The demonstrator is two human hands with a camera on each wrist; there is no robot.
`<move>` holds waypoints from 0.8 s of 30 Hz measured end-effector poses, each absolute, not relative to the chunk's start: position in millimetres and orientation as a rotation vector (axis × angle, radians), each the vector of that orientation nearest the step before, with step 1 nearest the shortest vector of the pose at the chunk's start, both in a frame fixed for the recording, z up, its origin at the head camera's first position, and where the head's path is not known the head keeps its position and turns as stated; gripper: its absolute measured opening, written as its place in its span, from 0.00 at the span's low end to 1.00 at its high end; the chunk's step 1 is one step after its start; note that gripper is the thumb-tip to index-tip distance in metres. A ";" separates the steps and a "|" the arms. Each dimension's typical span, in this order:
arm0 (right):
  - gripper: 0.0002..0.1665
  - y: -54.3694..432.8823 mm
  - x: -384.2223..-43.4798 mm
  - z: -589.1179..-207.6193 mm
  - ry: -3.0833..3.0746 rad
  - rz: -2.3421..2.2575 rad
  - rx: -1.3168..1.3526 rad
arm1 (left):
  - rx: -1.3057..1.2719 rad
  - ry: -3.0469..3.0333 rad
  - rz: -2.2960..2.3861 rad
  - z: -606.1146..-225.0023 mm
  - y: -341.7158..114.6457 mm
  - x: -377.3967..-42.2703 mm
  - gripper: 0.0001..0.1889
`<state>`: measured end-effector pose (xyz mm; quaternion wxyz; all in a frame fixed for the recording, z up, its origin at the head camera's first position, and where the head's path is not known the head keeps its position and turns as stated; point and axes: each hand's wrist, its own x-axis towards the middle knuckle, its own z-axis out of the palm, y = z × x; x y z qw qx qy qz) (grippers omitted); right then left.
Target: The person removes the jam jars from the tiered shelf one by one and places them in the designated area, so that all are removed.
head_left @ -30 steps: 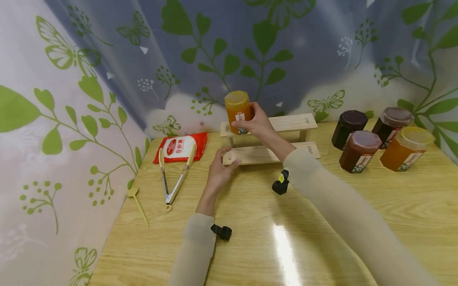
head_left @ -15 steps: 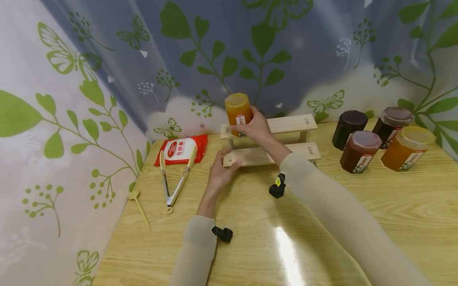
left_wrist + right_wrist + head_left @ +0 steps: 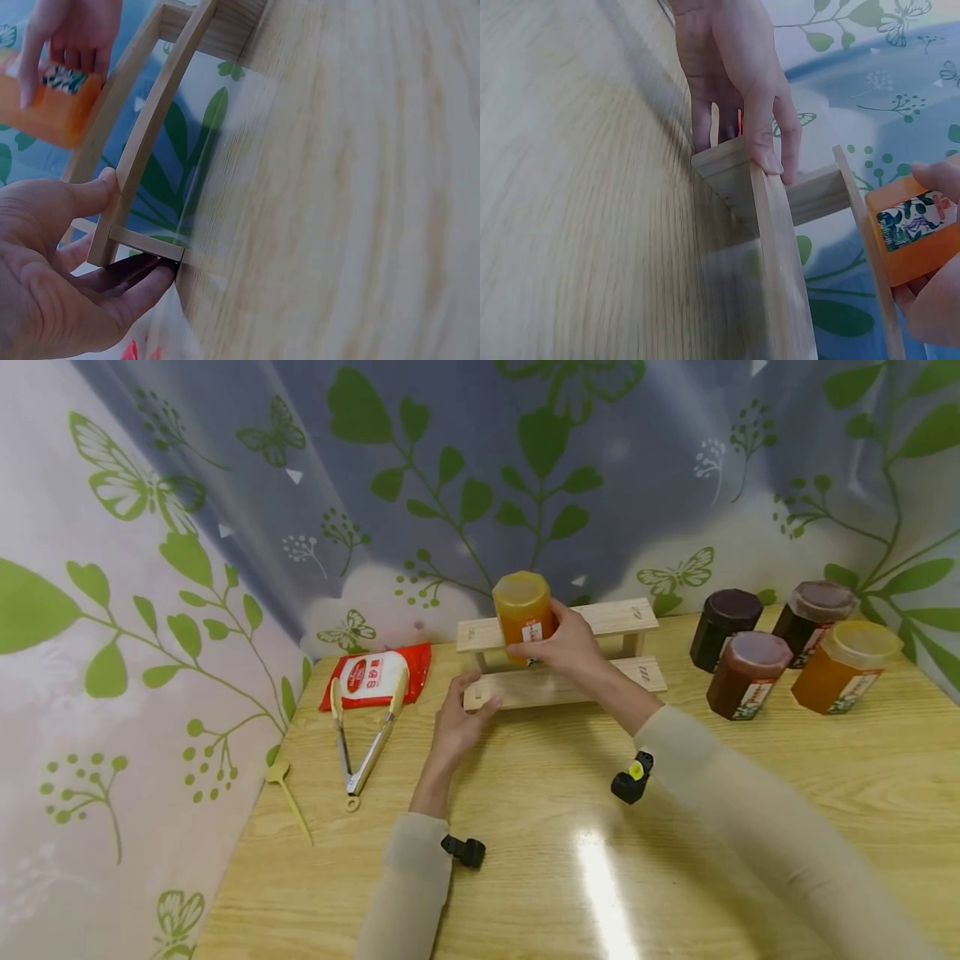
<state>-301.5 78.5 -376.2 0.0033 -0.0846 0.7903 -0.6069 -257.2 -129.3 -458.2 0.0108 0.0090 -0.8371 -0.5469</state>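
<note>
My right hand (image 3: 566, 643) grips an upright octagonal jar (image 3: 522, 620) of orange contents with a yellow lid and a white label. The jar is at the upper board of a two-tier wooden rack (image 3: 570, 685), left of its middle. In the right wrist view the base of the jar (image 3: 915, 229) lies close against that board; whether it bears full weight there I cannot tell. My left hand (image 3: 457, 722) holds the left end of the lower board. In the left wrist view its thumb lies on the board and the fingers of the left hand (image 3: 60, 277) curl beneath the end.
Several similar jars stand grouped at the right: a black-lidded one (image 3: 725, 631), a red one (image 3: 748, 677), a dark one (image 3: 813, 622) and an orange one (image 3: 847, 668). At the left lie a red-and-white bag (image 3: 375, 677), tongs (image 3: 367, 760) and a yellow spoon (image 3: 288, 797). A patterned curtain (image 3: 450, 527) hangs behind.
My right hand has shifted the jar to the right along the upper board, and it appears slightly lower and nearer. The left hand keeps its hold on the rack's end.
</note>
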 end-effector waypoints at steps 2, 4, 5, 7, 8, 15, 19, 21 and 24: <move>0.49 87.3 -296.4 -375.7 2.477 -1.892 -0.274 | 0.023 -2.608 -1.707 -458.3 -128.8 -256.9 0.31; 0.49 95.6 -291.1 -375.4 2.463 -1.893 -0.284 | 0.023 -2.604 -1.703 -458.5 -128.3 -256.9 0.31; 0.48 99.4 -288.5 -375.2 2.462 -1.889 -0.288 | 0.029 -2.605 -1.702 -458.7 -128.2 -257.0 0.31; 0.48 106.3 -283.8 -375.5 2.455 -1.887 -0.297 | 0.037 -2.603 -1.694 -458.9 -127.9 -257.0 0.31; 0.47 109.6 -281.5 -376.1 2.453 -1.879 -0.302 | 0.042 -2.605 -1.690 -459.0 -127.6 -257.0 0.30; 0.46 130.8 -264.0 -389.9 2.434 -1.772 -0.306 | 0.062 -2.611 -1.677 -461.0 -128.3 -255.9 0.30; 0.48 144.3 -252.3 -397.8 2.423 -1.758 -0.303 | 0.047 -2.606 -1.685 -460.5 -128.6 -256.1 0.30; 0.50 150.8 -246.7 -399.4 2.431 -1.758 -0.296 | 0.044 -2.605 -1.686 -460.4 -128.5 -256.7 0.30; 0.51 160.9 -238.7 -399.9 2.434 -1.773 -0.284 | 0.051 -2.606 -1.680 -459.8 -128.5 -257.1 0.30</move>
